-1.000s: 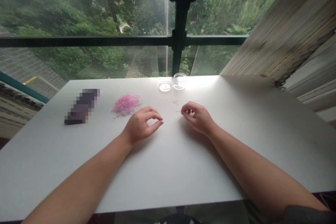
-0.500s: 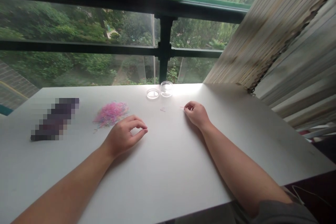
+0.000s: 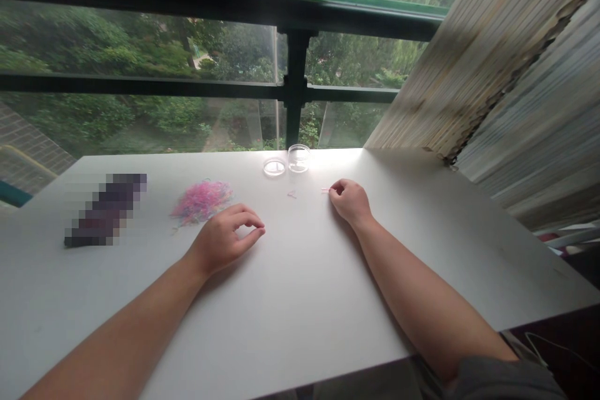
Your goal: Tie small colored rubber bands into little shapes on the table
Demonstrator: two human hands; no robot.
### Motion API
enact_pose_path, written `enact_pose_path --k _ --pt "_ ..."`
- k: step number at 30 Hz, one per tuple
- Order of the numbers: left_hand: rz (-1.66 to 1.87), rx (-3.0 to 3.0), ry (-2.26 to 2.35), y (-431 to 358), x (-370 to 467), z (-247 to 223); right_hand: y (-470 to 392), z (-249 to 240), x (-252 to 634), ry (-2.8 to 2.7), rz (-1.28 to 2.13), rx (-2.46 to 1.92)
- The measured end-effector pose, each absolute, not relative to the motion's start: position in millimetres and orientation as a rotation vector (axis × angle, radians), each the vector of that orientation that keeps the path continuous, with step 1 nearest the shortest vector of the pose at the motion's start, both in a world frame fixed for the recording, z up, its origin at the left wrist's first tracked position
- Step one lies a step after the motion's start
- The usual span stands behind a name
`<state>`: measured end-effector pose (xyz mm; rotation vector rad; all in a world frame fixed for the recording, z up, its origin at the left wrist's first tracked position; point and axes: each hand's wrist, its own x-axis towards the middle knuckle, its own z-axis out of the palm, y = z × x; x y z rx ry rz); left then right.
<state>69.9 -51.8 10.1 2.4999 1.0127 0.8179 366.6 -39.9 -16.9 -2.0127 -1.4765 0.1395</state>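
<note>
White table [image 3: 300, 319] fills most of the view, window [image 3: 244, 56] along its far edge, curtain [image 3: 435, 75] at far right.

Right hand [image 3: 350, 200]: thumb and index pinched together on the right end of a thin pink strip [image 3: 324, 192]. A second strip lies just beside it; which of the two is actually gripped, can't tell.

Left hand [image 3: 224, 239]: thumb and index curled into a loop, tips almost meeting. Can't tell if they touch or pinch something tiny.

Others: pixelated dark object [image 3: 107, 209] on the left of the table, detail unreadable. Pile of pink and mixed-colour strips [image 3: 199, 201] to its right, just beyond the left hand, whose knuckles cut across its near right edge in view. Clear tub [image 3: 299, 168] upright at the far edge, clear lid [image 3: 274, 174] just left of it. Loose pink strips [image 3: 291, 194] in a small V, near side of the tub, between the hands.
</note>
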Motion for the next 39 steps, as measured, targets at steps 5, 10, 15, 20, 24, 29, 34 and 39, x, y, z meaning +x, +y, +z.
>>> enact_pose_path --k 5,10,15,20,24,29,34,39 --pt "0.84 2.502 1.071 -48 66 10 -41 -15 365 -1.462 0.14 -2.026" --pt "0.86 2.479 1.09 -46 63 11 -39 -16 365 -1.424 0.154 -2.031" --pt "0.865 2.462 1.095 -45 62 10 -38 -20 367 -1.438 0.159 -1.925" --pt "0.873 2.457 1.091 -44 61 10 -39 -21 369 -1.583 0.198 -1.81" --pt "0.869 2.469 1.088 -44 61 10 -37 -21 368 -1.609 0.157 -1.861" --pt "0.86 2.475 1.102 -44 61 10 -35 -22 367 -1.585 0.106 -1.922" --pt "0.867 2.487 1.148 -39 55 9 -34 -22 367 -1.546 0.09 -1.959" --pt "0.991 2.501 1.364 -23 32 12 -36 -22 369 -1.464 0.104 -1.902"
